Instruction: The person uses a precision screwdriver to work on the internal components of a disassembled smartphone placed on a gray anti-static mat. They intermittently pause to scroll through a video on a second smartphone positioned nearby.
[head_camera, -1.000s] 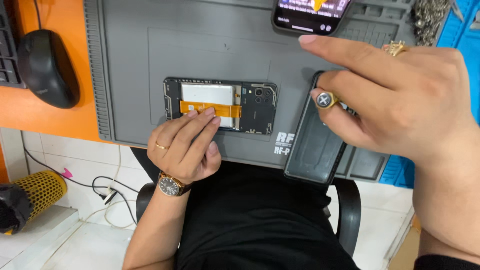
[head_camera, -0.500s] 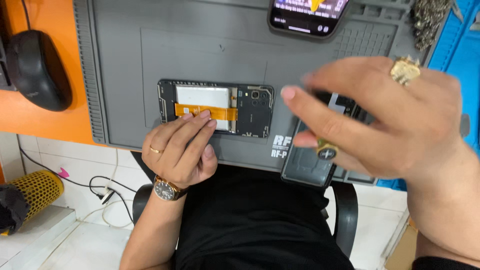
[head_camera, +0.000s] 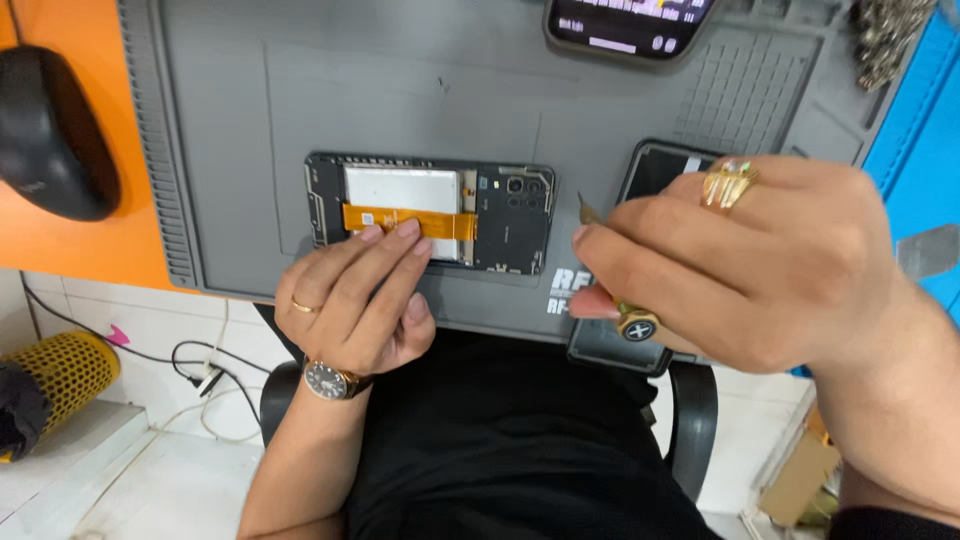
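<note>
Grey repair mat (head_camera: 250, 110) carried an opened phone (head_camera: 430, 213) near its front edge; the left hand (head_camera: 355, 300) pressed fingertips on the orange ribbon cable (head_camera: 400, 218), grasping nothing, while the right hand (head_camera: 740, 265) pinched a small screwdriver (head_camera: 610, 290) above a back cover (head_camera: 655, 175).

An orange desk (head_camera: 70, 240) carries a grey work mat (head_camera: 250, 90) and a black mouse (head_camera: 50, 130). On the mat lie an opened phone (head_camera: 500, 215), a second phone (head_camera: 625, 20) and a dark back cover (head_camera: 655, 165).
</note>
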